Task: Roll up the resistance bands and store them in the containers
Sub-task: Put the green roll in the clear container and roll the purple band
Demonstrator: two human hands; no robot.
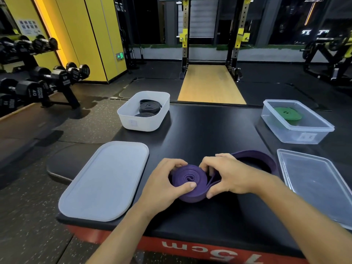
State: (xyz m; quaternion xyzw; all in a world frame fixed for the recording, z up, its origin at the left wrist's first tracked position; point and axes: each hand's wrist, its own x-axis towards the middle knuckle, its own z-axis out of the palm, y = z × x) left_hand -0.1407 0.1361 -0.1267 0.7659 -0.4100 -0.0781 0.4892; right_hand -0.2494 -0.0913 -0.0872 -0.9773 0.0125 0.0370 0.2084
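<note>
a: purple band (188, 180), where?
b: front middle of the worktop (209, 130), between the white lid (106, 180) and the clear lid (314, 183). mostly a flat coil. loose loop (255, 156) not yet wound, lying behind the right hand (228, 176).
a: hands?
b: left hand (165, 181) curled round the coil's left side, thumb pressed on its face. right hand with fingers bent, pinching the doubled strands just beside the coil.
a: risks?
b: rubber looks springy. if the thumb lifts, the coil likely unwinds. uneven tension from the right could cone the layers or twist the tail.
a: storage?
b: white container (141, 124) holds black bands (149, 107), clear container (297, 134) holds a green band (287, 113), both well apart from the coil. a slack grip in transit could let it spring open.
</note>
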